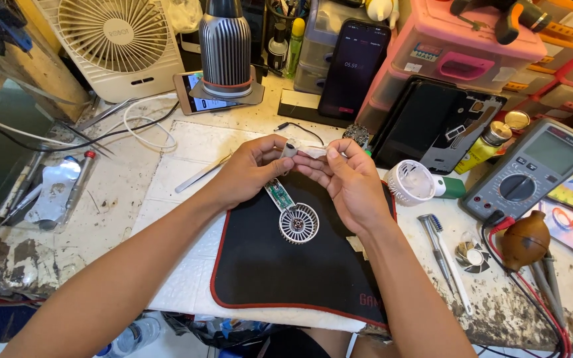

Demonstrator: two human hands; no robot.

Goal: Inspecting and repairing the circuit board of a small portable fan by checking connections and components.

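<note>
Both forearms reach over the black mat, where the left hand and right hand pinch closed on a small white fan with bare circuit board, probably light and fragile, best held by its plastic shell.

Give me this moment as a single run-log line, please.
left hand: pinching white casing piece | right hand: same piece | small fan assembly: hanging over black mat

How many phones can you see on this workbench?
3. One smartphone lies flat under the ribbed cylinder; a second phone, screen lit, leans upright against the drawers; a third, an opened black phone, lies right of it. Clutter may hide others.
</note>
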